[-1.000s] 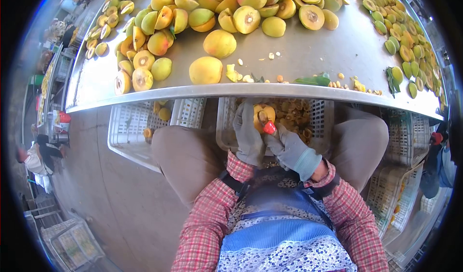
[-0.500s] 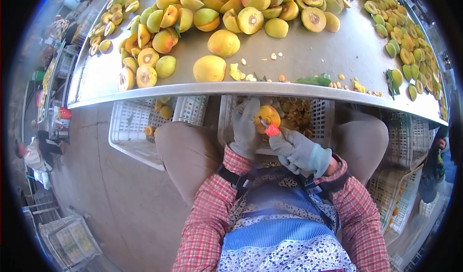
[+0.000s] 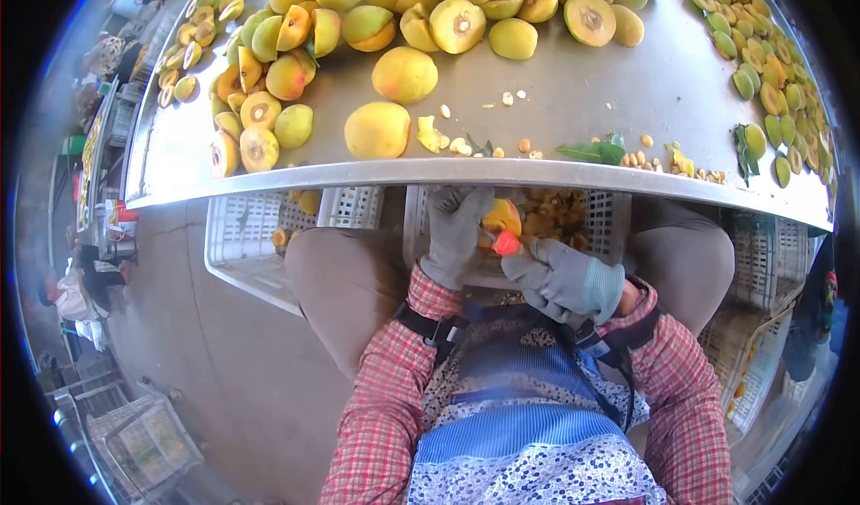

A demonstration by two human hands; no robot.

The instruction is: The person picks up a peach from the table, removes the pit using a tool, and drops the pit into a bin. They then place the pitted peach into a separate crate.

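Note:
Both my hands wear grey gloves and meet just below the metal table's edge [image 3: 466, 174], over my lap. My left hand [image 3: 454, 236] cups a yellow-orange fruit half [image 3: 503, 215]. My right hand [image 3: 560, 277] grips a small tool with a red handle [image 3: 506, 243], its tip pressed into the fruit. Under my hands stands a white slatted crate [image 3: 602, 209] with several fruit scraps and pits in it.
The steel table holds several whole and halved yellow-green fruits [image 3: 378, 129], loose pits and a leaf [image 3: 591, 151]. A second white crate [image 3: 246, 236] with a few fruits sits by my left knee. More crates stand at the right [image 3: 752, 344]. A person [image 3: 76, 290] is far left.
The fruit has turned in my left hand while the red-handled tool stays worked into it. My right hand shifted slightly to the right and down. The view rose a little.

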